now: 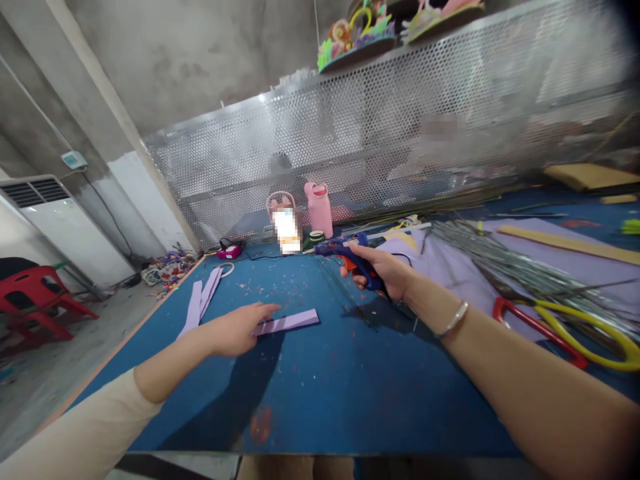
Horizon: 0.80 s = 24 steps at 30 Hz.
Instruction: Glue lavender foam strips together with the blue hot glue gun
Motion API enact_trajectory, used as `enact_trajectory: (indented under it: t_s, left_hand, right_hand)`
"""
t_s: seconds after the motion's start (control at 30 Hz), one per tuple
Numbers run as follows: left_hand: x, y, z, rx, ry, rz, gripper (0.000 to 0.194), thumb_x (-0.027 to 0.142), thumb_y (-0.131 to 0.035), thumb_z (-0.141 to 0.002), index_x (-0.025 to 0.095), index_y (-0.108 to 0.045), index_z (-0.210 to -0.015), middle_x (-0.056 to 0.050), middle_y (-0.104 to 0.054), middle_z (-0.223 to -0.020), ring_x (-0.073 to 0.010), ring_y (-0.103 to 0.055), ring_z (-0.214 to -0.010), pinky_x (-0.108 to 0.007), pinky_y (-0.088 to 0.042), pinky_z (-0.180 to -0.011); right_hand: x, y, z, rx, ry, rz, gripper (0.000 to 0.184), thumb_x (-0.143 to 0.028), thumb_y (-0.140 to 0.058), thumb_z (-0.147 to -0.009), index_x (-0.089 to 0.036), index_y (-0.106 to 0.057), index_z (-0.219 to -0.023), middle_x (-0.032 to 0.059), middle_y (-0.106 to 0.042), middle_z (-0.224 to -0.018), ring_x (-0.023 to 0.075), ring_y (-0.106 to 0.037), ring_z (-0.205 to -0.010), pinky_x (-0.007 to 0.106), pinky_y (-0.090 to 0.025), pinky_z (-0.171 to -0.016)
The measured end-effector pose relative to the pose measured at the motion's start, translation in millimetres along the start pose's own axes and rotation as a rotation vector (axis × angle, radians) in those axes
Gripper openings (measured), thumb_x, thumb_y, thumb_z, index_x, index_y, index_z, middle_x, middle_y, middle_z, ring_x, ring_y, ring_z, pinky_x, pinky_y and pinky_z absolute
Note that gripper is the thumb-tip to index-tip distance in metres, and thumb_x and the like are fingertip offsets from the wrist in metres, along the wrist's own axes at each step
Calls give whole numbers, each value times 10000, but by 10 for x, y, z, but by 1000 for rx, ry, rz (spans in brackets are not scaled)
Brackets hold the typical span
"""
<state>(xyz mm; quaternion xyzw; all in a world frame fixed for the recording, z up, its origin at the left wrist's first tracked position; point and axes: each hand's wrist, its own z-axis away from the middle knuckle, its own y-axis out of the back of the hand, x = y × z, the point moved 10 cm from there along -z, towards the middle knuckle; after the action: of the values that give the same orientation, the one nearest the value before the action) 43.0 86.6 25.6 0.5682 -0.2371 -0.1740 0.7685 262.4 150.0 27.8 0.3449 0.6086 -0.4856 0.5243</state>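
In my right hand [377, 267] is a dark blue glue gun [345, 247] with an orange trigger, its nozzle pointing left above the table. My left hand [243, 328] rests low over the table, fingers stretched out at the left end of a flat purple strip [295, 321]. That hand hides the strip's near end, so I cannot tell how firmly it presses. Further left lie more long purple strips [203, 300], partly behind my left forearm, beside a tape ring [227, 269].
Scissors with red and yellow handles [590, 333] lie right, near a bundle of thin wires [505, 260] on purple sheets [540, 232]. A pink bottle [320, 212] and a blurred bright screen [287, 230] stand at the back, before a perforated metal panel [240, 153]. A red stool [40, 297] stands left.
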Motion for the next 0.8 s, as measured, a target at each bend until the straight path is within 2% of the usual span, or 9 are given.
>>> enact_trajectory:
  t_s: [0.1, 0.17, 0.23, 0.3, 0.4, 0.5, 0.6, 0.8]
  left_hand:
    - [114, 98, -35, 116, -44, 23, 596, 231, -618, -730, 165, -491, -1309, -143, -532, -1321, -284, -508, -1211, -415, -393, -1014]
    - [246, 158, -138, 213, -72, 49, 477, 340, -616, -770, 149, -569, -1204, -131, -611, -1179, -266, -572, -1092, -390, -439, -943]
    - [350, 173, -277, 287, -82, 71, 388, 375, -632, -761, 149, -628, -1077, -111, -646, -1080, -249, -599, -991, -356, -460, -872]
    - [350, 150, -414, 335, -39, 112, 338, 377, -661, -727, 154, -656, -980, -97, -665, -1003, -234, -609, -893, -322, -462, -791]
    - [273, 75, -544, 350, 1, 168, 225, 345, -609, -757, 161, -678, -866, -58, -682, -823, -191, -602, -732, -270, -429, -651]
    - [172, 32, -567, 347, 21, 225, 254, 330, -500, -830, 169, -696, -814, -23, -672, -698, -149, -577, -628, -235, -378, -571]
    - [112, 39, -544, 353, 42, 264, 301, 327, -462, -852, 171, -719, -828, -15, -678, -681, -133, -568, -608, -223, -353, -551]
    - [131, 79, -538, 386, 45, 268, 346, 313, -442, -870, 156, -736, -777, -33, -677, -660, -132, -533, -590, -235, -321, -555]
  right_hand:
    - [-28, 19, 35, -92, -20, 68, 336, -476, -551, -857, -161, -632, -773, 24, -676, -675, 67, -431, -390, 187, -368, -357]
    - [-67, 35, 69, -146, -24, 129, 351, -495, -615, -804, -150, -632, -740, 31, -681, -667, 62, -440, -391, 182, -358, -353]
    - [-104, 33, 115, -202, -30, 199, 390, -517, -664, -753, -134, -628, -685, 42, -681, -642, 59, -443, -386, 183, -353, -353]
    - [-125, 20, 164, -255, -40, 264, 413, -528, -684, -731, -125, -627, -661, 52, -685, -633, 57, -445, -381, 184, -349, -356]
    - [-111, 19, 216, -311, -74, 339, 397, -499, -668, -769, -116, -636, -668, 61, -689, -643, 50, -449, -384, 176, -337, -364]
    - [-40, 13, 238, -374, -124, 451, 396, -494, -628, -811, -117, -642, -691, 54, -682, -652, 45, -445, -393, 174, -329, -381]
    - [30, -14, 223, -405, -139, 588, 427, -537, -592, -816, -126, -634, -708, 46, -669, -659, 51, -439, -405, 185, -317, -396]
    - [112, -137, 163, -352, -115, 696, 391, -540, -566, -825, -157, -600, -753, 44, -679, -698, 68, -438, -426, 207, -313, -419]
